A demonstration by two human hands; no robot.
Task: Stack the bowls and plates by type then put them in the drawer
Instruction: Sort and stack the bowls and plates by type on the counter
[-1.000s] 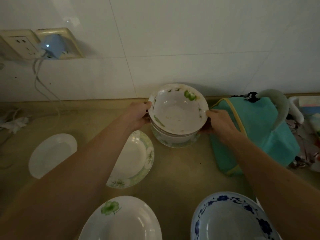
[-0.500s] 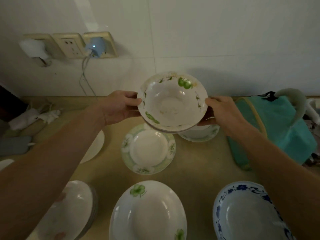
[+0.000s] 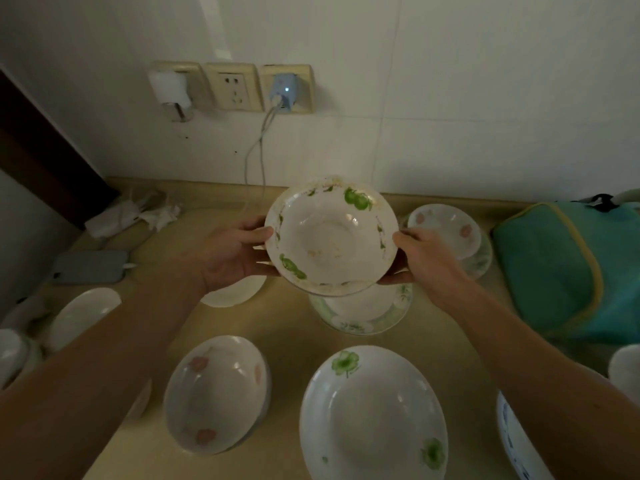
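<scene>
A white bowl with green fruit prints [image 3: 330, 237] hangs in the air above the counter. My left hand [image 3: 232, 251] grips its left rim and my right hand [image 3: 426, 258] grips its right rim, thumbs on top. Under it sits a green-rimmed plate [image 3: 370, 315]. A pink-flower plate [image 3: 446, 233] lies behind my right hand. Nearer me are a pink-flower bowl stack [image 3: 214, 393] and a large clover-print bowl [image 3: 374, 417]. No drawer is in view.
A teal cloth bag [image 3: 568, 268] sits at the right. White plates [image 3: 81, 317] lie at the left, one [image 3: 235, 292] under my left wrist. A blue-pattern bowl [image 3: 516, 441] is at the lower right. A phone [image 3: 90, 266] and a charger cable [image 3: 258, 147] are near the wall.
Both hands have lifted the green-print bowl off its stack and carried it left, over the green-rimmed plate. The view has swung left, showing more dishes.
</scene>
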